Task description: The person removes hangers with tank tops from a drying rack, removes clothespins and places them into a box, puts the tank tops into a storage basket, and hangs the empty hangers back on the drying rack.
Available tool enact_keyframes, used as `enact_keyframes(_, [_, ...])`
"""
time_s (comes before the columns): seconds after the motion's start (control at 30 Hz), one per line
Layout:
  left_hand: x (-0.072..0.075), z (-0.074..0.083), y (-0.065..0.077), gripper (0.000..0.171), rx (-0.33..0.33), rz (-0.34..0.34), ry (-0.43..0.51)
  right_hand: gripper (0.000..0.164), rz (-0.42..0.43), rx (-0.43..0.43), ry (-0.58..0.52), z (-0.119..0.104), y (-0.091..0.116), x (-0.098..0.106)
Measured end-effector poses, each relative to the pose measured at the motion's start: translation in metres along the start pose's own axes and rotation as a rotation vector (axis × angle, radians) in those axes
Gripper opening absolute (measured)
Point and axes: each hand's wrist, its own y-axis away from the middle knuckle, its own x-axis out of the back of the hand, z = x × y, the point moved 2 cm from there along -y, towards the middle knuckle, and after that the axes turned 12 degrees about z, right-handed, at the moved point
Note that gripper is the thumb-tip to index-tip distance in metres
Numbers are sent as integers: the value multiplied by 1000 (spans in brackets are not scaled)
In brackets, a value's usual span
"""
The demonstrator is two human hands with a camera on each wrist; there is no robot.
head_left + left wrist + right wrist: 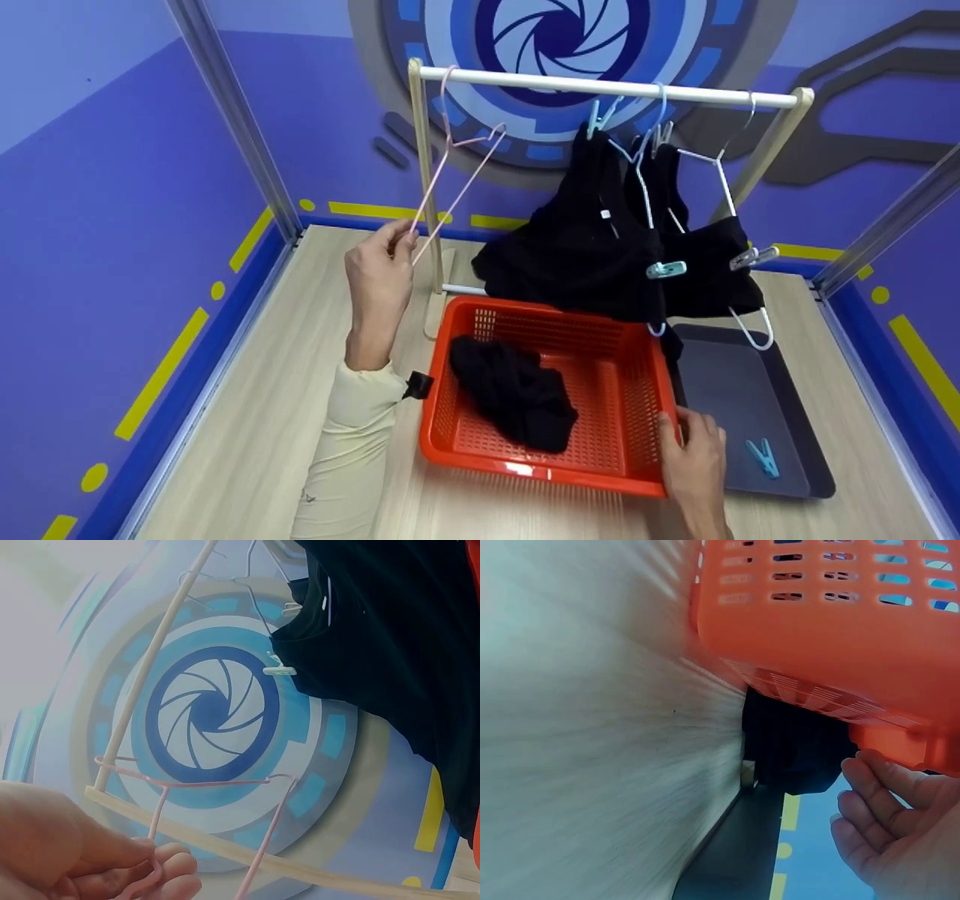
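Observation:
My left hand [382, 270] pinches the lower end of a pink hanger [430, 187] between thumb and fingers. That bare hanger hooks over the left end of the white rail [525, 77], tilted toward me. My right hand [697, 457] grips the right rim of a red basket [551, 474], thumb over the edge and fingers outside. In the right wrist view the fingertips [870, 757] sit right under the rim. Inside the basket lies a crumpled black garment [517, 394]. A black top [577, 255] hangs right of the pink hanger on a blue hanger [646, 199].
Another black garment [705, 259] hangs on a white hanger [726, 187] at the right, with clothespins [754, 257] on the clothes. A dark grey tray [720, 390] beside the basket holds a blue clothespin [763, 457]. The rack's wooden left post [421, 150] stands behind the left hand.

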Motion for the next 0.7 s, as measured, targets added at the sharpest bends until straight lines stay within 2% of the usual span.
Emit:
enact_keyframes(0.17, [4, -1, 3, 21, -2, 45, 13, 40, 13, 0, -3, -1, 0, 0])
enact_keyframes(0.23, [6, -2, 7, 21, -16, 91, 20, 41, 4, -7, -2, 0, 0, 0])
enact_keyframes(0.4, [9, 6, 26, 21, -118, 246, 98, 43, -18, -34, 1, 0, 2, 0])
enact_keyframes(0.47, [6, 10, 37, 19, -169, 278, 139, 43, -14, -42, -3, -1, 2, 0])
enact_keyframes(0.6, [-10, 19, 57, 17, -227, 258, 186, 42, -4, -49, -9, -1, 2, 0])
enact_keyframes(0.7, [-21, 22, 71, 18, -212, 198, 192, 42, -4, -50, -10, -2, 1, 0])
